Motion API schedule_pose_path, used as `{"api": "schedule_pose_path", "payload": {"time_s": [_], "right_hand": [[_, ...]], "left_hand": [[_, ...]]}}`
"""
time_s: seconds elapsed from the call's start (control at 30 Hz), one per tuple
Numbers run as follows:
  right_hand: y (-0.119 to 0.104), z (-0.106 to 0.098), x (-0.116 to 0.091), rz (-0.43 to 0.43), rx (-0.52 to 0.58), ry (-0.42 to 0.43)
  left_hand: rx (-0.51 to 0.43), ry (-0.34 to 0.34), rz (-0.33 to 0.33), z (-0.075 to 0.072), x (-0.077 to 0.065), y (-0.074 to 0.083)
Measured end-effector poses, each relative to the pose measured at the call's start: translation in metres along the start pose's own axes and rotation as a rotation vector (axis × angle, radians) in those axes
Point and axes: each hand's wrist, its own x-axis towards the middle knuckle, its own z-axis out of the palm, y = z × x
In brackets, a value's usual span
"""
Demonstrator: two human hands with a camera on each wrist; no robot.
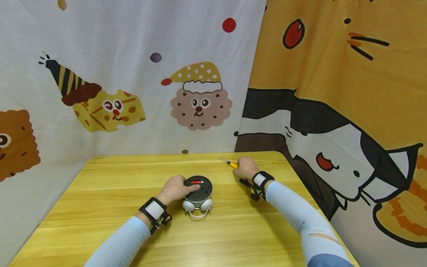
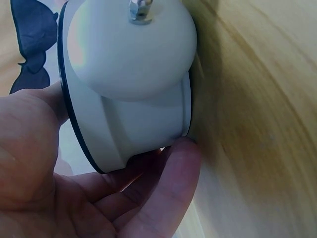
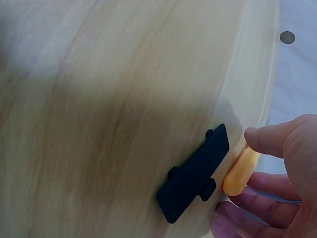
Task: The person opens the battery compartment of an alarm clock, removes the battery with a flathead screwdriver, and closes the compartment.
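Note:
A white twin-bell alarm clock (image 1: 201, 194) lies on its face on the table, its black back up and its bells toward me. A red battery (image 1: 197, 182) shows in the open slot of that back. My left hand (image 1: 176, 190) grips the clock from the left, thumb across the back. In the left wrist view, fingers curl under the white casing (image 2: 143, 119). Farther right, my right hand (image 1: 247, 168) holds a screwdriver (image 1: 230, 163) by its yellow handle, metal shaft toward the far left. A black battery cover (image 3: 195, 173) lies beside that handle in the right wrist view.
The wooden table (image 1: 110, 200) has its far edge just beyond my right hand. Printed cloth curtains (image 1: 133, 141) hang behind it and along the right side.

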Motion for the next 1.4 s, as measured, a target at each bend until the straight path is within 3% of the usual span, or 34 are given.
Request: {"api": "schedule_pose_path", "payload": {"time_s": [0.13, 0.17, 0.33, 1.4], "right_hand": [[0.000, 0.003, 0.002, 0.006, -0.004, 0.010], [0.000, 0.003, 0.003, 0.006, -0.005, 0.011], [-0.001, 0.005, 0.007, 0.015, -0.008, 0.023], [-0.005, 0.013, 0.010, 0.010, -0.067, 0.059]], "left_hand": [[0.020, 0.002, -0.017, 0.002, 0.001, 0.000], [0.022, -0.009, -0.047, -0.003, -0.003, 0.010], [0.033, -0.016, -0.068, -0.003, -0.004, 0.012], [0.015, -0.027, -0.082, -0.003, -0.004, 0.012]]}}
